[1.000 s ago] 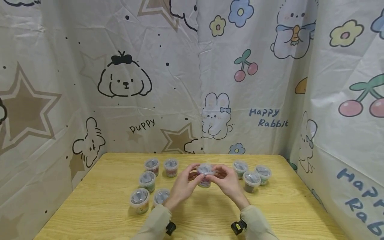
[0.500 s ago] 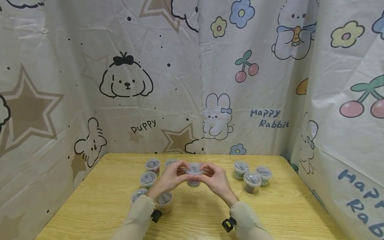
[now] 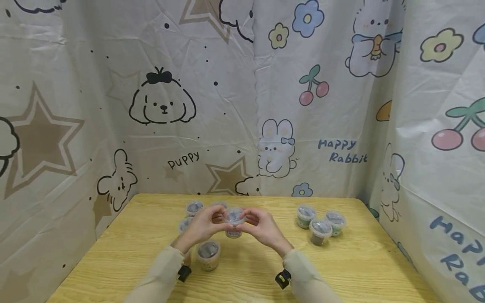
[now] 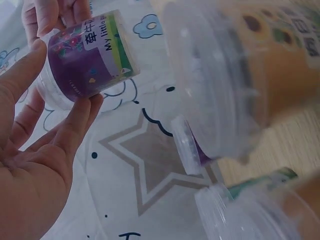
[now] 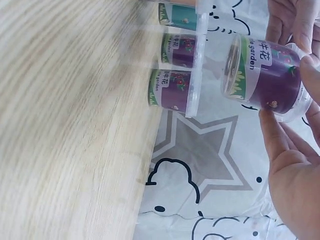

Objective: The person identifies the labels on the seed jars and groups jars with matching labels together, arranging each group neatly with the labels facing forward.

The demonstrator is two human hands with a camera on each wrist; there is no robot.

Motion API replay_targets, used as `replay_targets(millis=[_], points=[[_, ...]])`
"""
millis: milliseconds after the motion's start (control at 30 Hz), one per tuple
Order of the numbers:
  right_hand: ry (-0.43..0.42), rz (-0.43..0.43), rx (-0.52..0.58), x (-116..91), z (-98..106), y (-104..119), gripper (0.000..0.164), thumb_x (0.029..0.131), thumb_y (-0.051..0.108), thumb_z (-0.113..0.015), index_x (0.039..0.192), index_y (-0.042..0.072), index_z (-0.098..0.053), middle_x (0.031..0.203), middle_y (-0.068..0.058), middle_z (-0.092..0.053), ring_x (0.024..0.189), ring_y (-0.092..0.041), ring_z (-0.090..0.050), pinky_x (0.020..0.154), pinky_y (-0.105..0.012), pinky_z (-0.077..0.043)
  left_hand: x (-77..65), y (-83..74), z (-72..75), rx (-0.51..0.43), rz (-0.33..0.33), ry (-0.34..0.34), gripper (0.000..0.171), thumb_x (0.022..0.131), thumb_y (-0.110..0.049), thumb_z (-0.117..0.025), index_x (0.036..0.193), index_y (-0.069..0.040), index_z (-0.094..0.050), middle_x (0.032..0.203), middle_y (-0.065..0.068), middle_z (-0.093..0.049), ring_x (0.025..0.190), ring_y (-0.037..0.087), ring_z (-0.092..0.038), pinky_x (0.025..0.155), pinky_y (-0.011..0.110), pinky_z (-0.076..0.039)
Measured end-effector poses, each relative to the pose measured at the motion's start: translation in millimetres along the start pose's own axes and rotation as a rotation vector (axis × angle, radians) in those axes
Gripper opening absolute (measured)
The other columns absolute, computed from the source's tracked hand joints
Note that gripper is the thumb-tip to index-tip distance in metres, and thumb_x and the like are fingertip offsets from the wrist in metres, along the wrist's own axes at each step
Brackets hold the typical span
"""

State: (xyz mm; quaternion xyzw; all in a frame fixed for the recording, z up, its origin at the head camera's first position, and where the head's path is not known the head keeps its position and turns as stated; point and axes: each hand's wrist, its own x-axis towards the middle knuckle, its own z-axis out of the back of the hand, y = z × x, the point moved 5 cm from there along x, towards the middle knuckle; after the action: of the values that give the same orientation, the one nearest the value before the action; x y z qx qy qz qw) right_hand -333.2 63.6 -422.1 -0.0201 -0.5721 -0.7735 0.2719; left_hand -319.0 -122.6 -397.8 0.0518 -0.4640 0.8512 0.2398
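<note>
Both hands hold a lidded clear plastic cup (image 3: 235, 215) above the table, upright in the head view. Its purple "My little garden" label shows in the left wrist view, on the cup body (image 4: 85, 60). My left hand (image 3: 202, 227) grips it from the left with thumb and fingers by the lid. From the other side my right hand (image 3: 263, 228) grips it likewise. In front of the left wrist stands an orange-labelled cup (image 3: 208, 256). Behind the left hand are more lidded cups (image 3: 195, 207), partly covered by that hand and arm.
On the right of the table (image 3: 363, 261) stand a green-labelled cup (image 3: 305, 216), a dark cup (image 3: 320, 232) and another green-labelled cup (image 3: 335, 223), close together. A printed cloth (image 3: 227, 105) hangs around the back and sides. In the right wrist view, purple-labelled cups (image 5: 170, 90) stand in a row.
Both hands have moved left with the cup, towards the left group of cups. The left arm now covers a front-left cup that showed before. The head view has shifted slightly.
</note>
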Motion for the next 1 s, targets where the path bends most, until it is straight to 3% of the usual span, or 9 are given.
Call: replay_targets(millis=[167,400,633,733,833,1000], points=[[0.017,-0.005,-0.014,8.6,-2.9,-2.0,0.026,0.083,0.024,-0.079,0.102,0.011,-0.068,0.133,-0.014,-0.061,0.117,-0.031,-0.064,0.094,-0.034,-0.055,-0.7,2.7,6.7,0.009,-0.022,0.016,0.022,0.084,-0.023,-0.078,0.093,-0.013,-0.062,0.101,0.004,-0.066,0.111,0.030,-0.066,0.097,0.044,-0.054],[-0.026,0.025,-0.080,21.8,-12.9,-0.4,0.023,0.080,0.022,-0.082,0.095,0.011,-0.069,0.130,-0.016,-0.064,0.111,-0.030,-0.067,0.088,-0.033,-0.058,4.9,5.1,20.2,0.113,-0.014,0.042,0.020,0.083,-0.023,-0.079,0.090,-0.013,-0.063,0.101,0.005,-0.069,0.106,0.031,-0.068,0.095,0.048,-0.054],[-0.047,0.017,-0.101,31.9,-27.8,-1.5,0.019,0.078,0.016,-0.083,0.091,0.009,-0.070,0.124,-0.016,-0.067,0.110,-0.032,-0.067,0.089,-0.034,-0.058,8.4,14.0,32.3,0.163,0.020,0.072,0.012,0.085,-0.019,-0.077,0.089,-0.015,-0.067,0.100,0.000,-0.070,0.104,0.025,-0.067,0.094,0.049,-0.054],[-0.041,0.007,-0.095,35.3,-34.6,-4.4,0.019,0.077,0.013,-0.083,0.090,0.009,-0.070,0.122,-0.014,-0.068,0.110,-0.031,-0.067,0.089,-0.036,-0.058,9.4,19.6,36.1,0.219,0.001,0.086,0.009,0.085,-0.018,-0.077,0.086,-0.015,-0.069,0.093,-0.002,-0.070,0.096,0.019,-0.065,0.091,0.049,-0.054],[-0.034,-0.003,-0.093,38.2,-41.5,-9.5,0.019,0.077,0.012,-0.084,0.089,0.008,-0.070,0.119,-0.014,-0.069,0.110,-0.032,-0.067,0.090,-0.037,-0.057,10.4,24.7,38.8,0.294,-0.026,0.095,0.011,0.082,-0.019,-0.079,0.085,-0.014,-0.070,0.088,-0.003,-0.069,0.082,0.014,-0.060,0.076,0.036,-0.055],[-0.020,-0.032,-0.129,40.8,-51.3,-19.3,0.019,0.077,0.016,-0.084,0.087,0.010,-0.070,0.119,-0.014,-0.069,0.108,-0.032,-0.068,0.088,-0.035,-0.058,9.7,33.7,39.3,0.432,-0.057,0.136,0.013,0.081,-0.022,-0.081,0.089,-0.014,-0.074,0.080,-0.006,-0.064,0.066,0.010,-0.050,0.055,0.021,-0.042]])
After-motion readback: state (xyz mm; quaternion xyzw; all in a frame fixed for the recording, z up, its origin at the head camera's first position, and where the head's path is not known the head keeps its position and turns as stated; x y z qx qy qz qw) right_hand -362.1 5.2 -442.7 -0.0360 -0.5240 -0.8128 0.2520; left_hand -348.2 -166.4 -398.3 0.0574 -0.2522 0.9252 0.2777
